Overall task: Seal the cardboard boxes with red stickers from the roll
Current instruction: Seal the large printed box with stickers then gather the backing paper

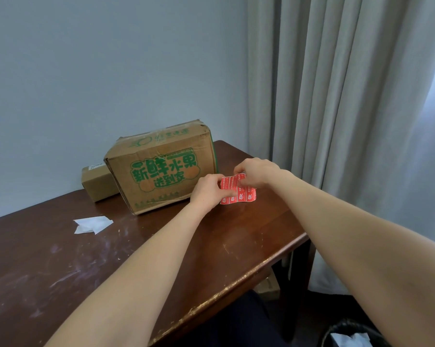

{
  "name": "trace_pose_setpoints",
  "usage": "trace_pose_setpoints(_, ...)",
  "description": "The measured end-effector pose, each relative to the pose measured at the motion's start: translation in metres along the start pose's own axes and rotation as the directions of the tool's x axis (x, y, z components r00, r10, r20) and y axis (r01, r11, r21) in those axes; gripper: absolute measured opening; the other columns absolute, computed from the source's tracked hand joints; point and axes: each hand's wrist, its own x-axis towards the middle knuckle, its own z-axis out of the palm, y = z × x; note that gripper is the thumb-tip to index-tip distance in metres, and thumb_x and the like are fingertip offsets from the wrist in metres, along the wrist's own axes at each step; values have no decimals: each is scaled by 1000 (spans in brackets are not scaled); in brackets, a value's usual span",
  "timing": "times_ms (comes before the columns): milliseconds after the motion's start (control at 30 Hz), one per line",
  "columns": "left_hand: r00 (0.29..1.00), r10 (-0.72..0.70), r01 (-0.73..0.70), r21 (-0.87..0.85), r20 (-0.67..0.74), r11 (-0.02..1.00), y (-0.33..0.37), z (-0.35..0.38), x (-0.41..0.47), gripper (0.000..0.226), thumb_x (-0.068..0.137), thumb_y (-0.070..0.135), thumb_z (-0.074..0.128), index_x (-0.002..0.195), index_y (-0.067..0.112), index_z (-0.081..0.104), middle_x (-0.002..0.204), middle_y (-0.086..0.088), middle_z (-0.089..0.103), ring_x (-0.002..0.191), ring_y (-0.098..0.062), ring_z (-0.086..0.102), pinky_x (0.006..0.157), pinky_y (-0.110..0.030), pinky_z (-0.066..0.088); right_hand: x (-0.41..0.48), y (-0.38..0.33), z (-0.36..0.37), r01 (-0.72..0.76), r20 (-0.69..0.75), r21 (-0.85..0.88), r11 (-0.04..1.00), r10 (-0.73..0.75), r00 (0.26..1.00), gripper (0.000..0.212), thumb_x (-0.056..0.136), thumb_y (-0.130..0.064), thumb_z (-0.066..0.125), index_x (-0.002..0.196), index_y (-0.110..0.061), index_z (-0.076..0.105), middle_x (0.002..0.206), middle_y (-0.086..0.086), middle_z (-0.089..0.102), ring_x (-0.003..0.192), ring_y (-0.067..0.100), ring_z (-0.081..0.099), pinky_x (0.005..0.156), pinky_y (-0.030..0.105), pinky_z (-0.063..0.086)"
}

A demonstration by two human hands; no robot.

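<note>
Dark wooden worktop point(161, 246) fills the lower left of the frame. The big cardboard box point(161, 169) with green print sits at centre, long axis running left to right. A small box point(98, 184) is tucked behind its left end. The red sticker sheet point(244, 195) is just right of the big box, low over the worktop; can't tell if it rests there. Both hands are on it. Left hand point(207, 191) holds the sheet's left edge with curled fingers and is nearer the box. Right hand point(256, 171) has a tight fingertip grip at the sheet's top, probably peeling one sticker. Next move likely goes leftward to the box. White paper scraps point(92, 224) lie at left.
</note>
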Motion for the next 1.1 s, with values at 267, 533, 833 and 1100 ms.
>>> trace_pose_setpoints(267,991,-129,134,-165,42,977,2,3,0,38,84,26,72,119,15,62,109,-7,69,92,-20,69,76,-34,59,0,-2,2,-2,-13,-24,1000,2,1000,32,92,-35,60,124,-27,58,117,1,65,99,16,64,69,26,48)
trace_pose_setpoints(533,938,-326,345,-357,114,868,-14,-4,-4,24,84,15,72,104,9,63,106,-13,69,95,-22,68,71,-32,59,1,3,4,-27,-32,-48,999,25,999,33,92,-28,60,126,-27,58,123,6,62,105,22,63,70,29,50)
trace_pose_setpoints(833,951,-298,308,-379,85,873,-4,-7,1,22,87,16,68,106,7,63,104,-13,69,88,-20,68,66,-29,59,0,8,1,-65,-55,-117,991,58,997,27,93,-29,55,120,-33,57,121,1,61,105,22,61,66,31,44)
trace_pose_setpoints(1100,950,-306,306,-365,59,879,12,-5,6,17,93,11,58,109,9,57,109,-12,67,96,-22,68,73,-33,58,0,27,2,-188,-131,-92,978,175,976,46,92,-39,58,135,-30,44,131,2,56,113,25,59,82,39,53)
